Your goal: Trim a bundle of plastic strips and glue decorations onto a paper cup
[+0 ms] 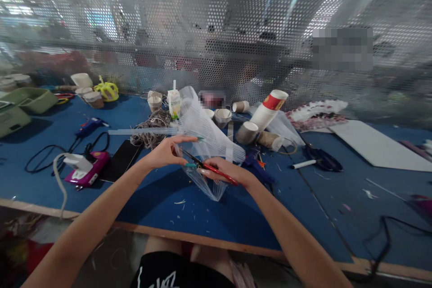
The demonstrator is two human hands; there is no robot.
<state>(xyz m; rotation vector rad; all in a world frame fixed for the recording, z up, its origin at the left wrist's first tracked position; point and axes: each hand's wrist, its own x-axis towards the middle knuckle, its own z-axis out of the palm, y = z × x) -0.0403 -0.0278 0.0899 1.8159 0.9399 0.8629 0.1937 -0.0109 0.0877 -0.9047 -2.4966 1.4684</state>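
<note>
My right hand (224,168) is closed around red-handled scissors (219,173), whose dark pointed blades aim left and up. Opposite it, my left hand (165,150) holds its index finger and thumb wide apart, with teal colour at both fingertips. The scissors' tips lie between that finger and thumb. A crinkled clear plastic sheet or bag (209,132) spreads behind and below both hands; whether the left fingers grip any of it I cannot tell. Left of the plastic lies a tangled bundle of grey-brown cord (153,126), crossed by a translucent strip (143,131).
A drink carton with a straw (174,103) and stacked paper cups (269,110) stand behind the hands. At left are a phone (122,159), a purple power strip (89,168) and a blue glue gun (90,126). A white board (381,144) lies right; perforated metal (189,31) rises behind.
</note>
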